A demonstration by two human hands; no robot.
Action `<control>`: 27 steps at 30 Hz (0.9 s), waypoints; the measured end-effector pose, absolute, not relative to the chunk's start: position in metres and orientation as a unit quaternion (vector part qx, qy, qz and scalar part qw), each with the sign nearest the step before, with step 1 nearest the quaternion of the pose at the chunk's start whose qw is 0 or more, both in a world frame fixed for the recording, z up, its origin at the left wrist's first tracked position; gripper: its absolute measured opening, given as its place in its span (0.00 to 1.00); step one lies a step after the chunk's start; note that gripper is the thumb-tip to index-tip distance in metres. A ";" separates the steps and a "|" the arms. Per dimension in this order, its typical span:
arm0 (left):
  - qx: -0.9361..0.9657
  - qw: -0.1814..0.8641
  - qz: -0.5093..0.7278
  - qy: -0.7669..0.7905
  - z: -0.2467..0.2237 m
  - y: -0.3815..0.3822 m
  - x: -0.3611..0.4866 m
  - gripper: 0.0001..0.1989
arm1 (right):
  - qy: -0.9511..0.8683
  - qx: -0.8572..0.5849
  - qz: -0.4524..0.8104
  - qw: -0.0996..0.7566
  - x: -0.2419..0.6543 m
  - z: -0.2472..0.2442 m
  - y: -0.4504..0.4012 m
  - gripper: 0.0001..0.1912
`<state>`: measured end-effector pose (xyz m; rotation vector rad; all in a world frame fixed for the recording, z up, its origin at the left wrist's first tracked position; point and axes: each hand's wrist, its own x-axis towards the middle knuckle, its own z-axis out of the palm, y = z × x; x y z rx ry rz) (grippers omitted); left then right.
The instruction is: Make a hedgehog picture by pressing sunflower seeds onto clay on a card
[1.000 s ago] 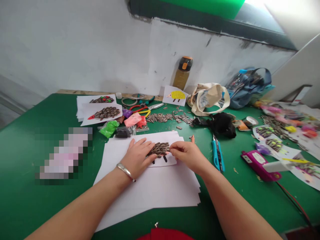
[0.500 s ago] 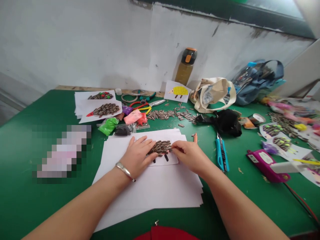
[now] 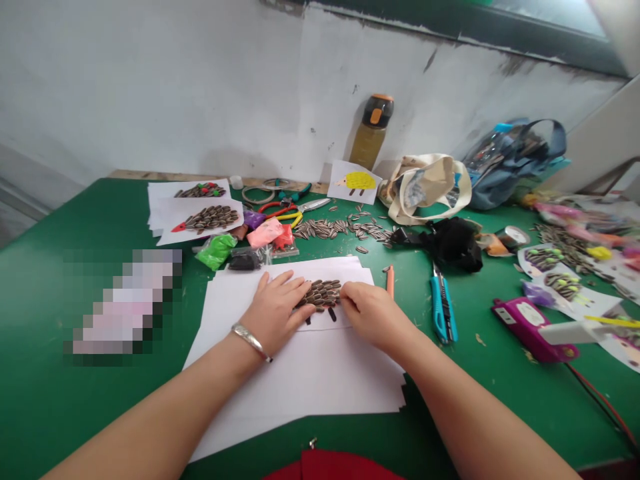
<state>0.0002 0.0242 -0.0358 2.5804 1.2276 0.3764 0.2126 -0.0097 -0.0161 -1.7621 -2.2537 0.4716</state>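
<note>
A hedgehog shape of striped sunflower seeds [image 3: 323,293] is stuck on a small white card lying on a stack of white paper [image 3: 310,373]. My left hand [image 3: 277,311] lies flat on the card, fingers spread against the seeds' left side. My right hand [image 3: 370,313] has its fingertips curled at the seeds' right end, touching them; whether it pinches a seed is hidden. A silver bracelet sits on my left wrist.
Loose seeds [image 3: 345,230], clay packets [image 3: 240,247], pliers and scissors [image 3: 295,210] lie behind the paper. Finished seed pictures [image 3: 200,217] sit far left. A blue utility knife [image 3: 443,307] and magenta glue gun [image 3: 533,323] lie right. Bags [image 3: 430,183] and a bottle [image 3: 373,130] stand by the wall.
My right hand has slid slightly left along the seed shape, uncovering an orange pen on the table. The left hand has stayed put. The view tilted down a little.
</note>
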 end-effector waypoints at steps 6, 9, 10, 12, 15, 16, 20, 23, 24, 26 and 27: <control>0.884 0.133 0.124 0.430 -0.037 0.024 0.001 0.18 | -0.777 -0.595 0.160 0.128 0.210 -0.021 -0.009 0.11; 0.883 0.137 0.116 0.433 -0.036 0.024 0.001 0.18 | -0.782 -0.584 0.167 0.137 0.209 -0.023 -0.009 0.11; 0.883 0.137 0.115 0.434 -0.035 0.024 0.001 0.18 | -0.781 -0.583 0.174 0.141 0.210 -0.023 -0.009 0.11; 0.883 0.137 0.115 0.435 -0.034 0.024 0.001 0.18 | -0.769 -0.590 0.194 0.151 0.212 -0.021 -0.010 0.11; 0.884 0.137 0.119 0.431 -0.034 0.024 0.001 0.19 | -0.737 -0.621 0.207 0.166 0.220 -0.015 -0.012 0.10; 0.885 0.137 0.120 0.429 -0.034 0.024 0.000 0.19 | -0.730 -0.631 0.202 0.167 0.223 -0.013 -0.012 0.09; 0.885 0.137 0.122 0.428 -0.034 0.024 0.000 0.19 | -0.732 -0.639 0.181 0.149 0.228 -0.007 -0.014 0.13; 0.885 0.138 0.119 0.429 -0.035 0.025 0.000 0.19 | -0.740 -0.637 0.179 0.126 0.224 -0.007 -0.014 0.14; 0.885 0.138 0.118 0.429 -0.035 0.025 0.000 0.19 | -0.741 -0.637 0.177 0.118 0.222 -0.008 -0.014 0.14; 0.885 0.136 0.115 0.430 -0.035 0.025 0.000 0.19 | -0.745 -0.634 0.175 0.108 0.220 -0.009 -0.013 0.15; 0.885 0.135 0.114 0.430 -0.035 0.025 0.000 0.19 | -0.747 -0.633 0.173 0.106 0.220 -0.009 -0.013 0.15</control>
